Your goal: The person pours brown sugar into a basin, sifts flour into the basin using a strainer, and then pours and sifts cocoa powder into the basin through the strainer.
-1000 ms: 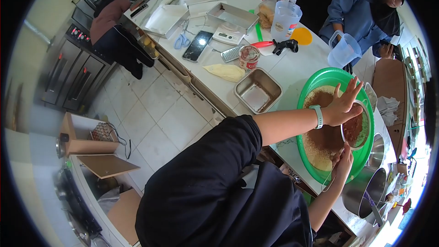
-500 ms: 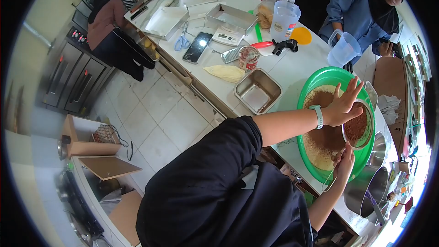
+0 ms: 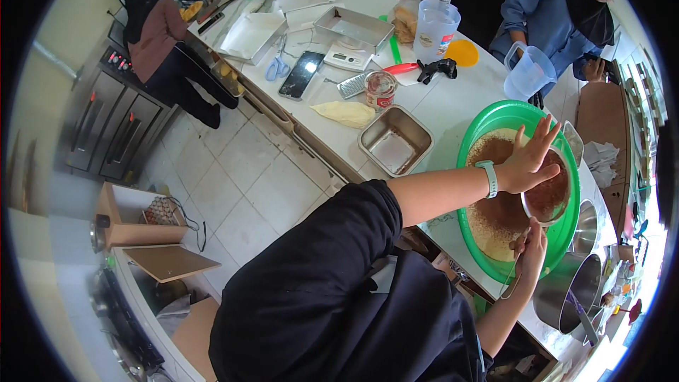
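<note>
A large green basin (image 3: 488,114) holds pale powder with brown powder (image 3: 498,223) over its middle. Above it is a round sieve (image 3: 554,201) with brown powder inside. My right hand (image 3: 530,249) is closed round the sieve's handle, on the near side. My left hand (image 3: 527,164), a pale watch on its wrist, has its fingers spread and lies against or just over the sieve's opposite rim; its palm hides part of that rim. Beside the basin sits a square metal pan (image 3: 396,141) with brown residue.
A glass jar (image 3: 380,90), grater (image 3: 351,85), phone (image 3: 302,75), scale (image 3: 348,57) and clear jug (image 3: 435,30) stand on the table. Steel pots (image 3: 571,293) are right of the basin. One person (image 3: 544,7) holds a jug (image 3: 530,74) across the table; another (image 3: 159,42) stands near the oven.
The sieve has shifted slightly left over the basin, and the powder in it looks smeared and redistributed. The person near the oven has straightened up, with something yellow at their hands.
</note>
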A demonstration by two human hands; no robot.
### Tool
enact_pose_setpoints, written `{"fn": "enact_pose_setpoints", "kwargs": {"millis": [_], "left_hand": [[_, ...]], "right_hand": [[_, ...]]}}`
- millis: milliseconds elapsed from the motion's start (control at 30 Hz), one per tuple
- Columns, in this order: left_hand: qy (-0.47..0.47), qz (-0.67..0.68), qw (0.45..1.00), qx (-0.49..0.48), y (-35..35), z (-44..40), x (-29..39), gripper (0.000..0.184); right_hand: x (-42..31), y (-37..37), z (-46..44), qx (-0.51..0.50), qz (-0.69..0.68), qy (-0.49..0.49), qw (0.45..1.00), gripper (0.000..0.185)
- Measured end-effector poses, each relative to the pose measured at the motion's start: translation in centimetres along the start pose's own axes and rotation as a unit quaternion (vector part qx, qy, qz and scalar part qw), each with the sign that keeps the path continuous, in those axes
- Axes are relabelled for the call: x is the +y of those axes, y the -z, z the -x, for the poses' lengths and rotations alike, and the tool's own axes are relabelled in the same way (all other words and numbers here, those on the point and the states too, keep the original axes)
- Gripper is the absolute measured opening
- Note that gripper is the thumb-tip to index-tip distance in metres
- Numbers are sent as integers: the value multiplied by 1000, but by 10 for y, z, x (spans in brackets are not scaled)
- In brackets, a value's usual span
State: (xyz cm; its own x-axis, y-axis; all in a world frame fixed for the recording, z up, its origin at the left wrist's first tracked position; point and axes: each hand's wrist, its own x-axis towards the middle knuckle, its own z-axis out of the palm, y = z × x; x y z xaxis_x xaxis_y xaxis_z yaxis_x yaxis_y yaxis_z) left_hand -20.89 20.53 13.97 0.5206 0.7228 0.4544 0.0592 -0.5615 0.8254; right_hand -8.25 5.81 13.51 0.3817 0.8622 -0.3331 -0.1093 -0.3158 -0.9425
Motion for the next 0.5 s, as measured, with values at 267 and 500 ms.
{"fn": "enact_pose_setpoints", "kwargs": {"millis": [267, 500], "left_hand": [[2, -5, 1000, -2, 2, 0, 0, 83], [-6, -7, 1000, -1, -2, -1, -3, 83]], "right_hand": [[-1, -3, 3, 9, 7, -5, 1000, 26], [-2, -5, 3, 15, -6, 4, 1000, 25]]}}
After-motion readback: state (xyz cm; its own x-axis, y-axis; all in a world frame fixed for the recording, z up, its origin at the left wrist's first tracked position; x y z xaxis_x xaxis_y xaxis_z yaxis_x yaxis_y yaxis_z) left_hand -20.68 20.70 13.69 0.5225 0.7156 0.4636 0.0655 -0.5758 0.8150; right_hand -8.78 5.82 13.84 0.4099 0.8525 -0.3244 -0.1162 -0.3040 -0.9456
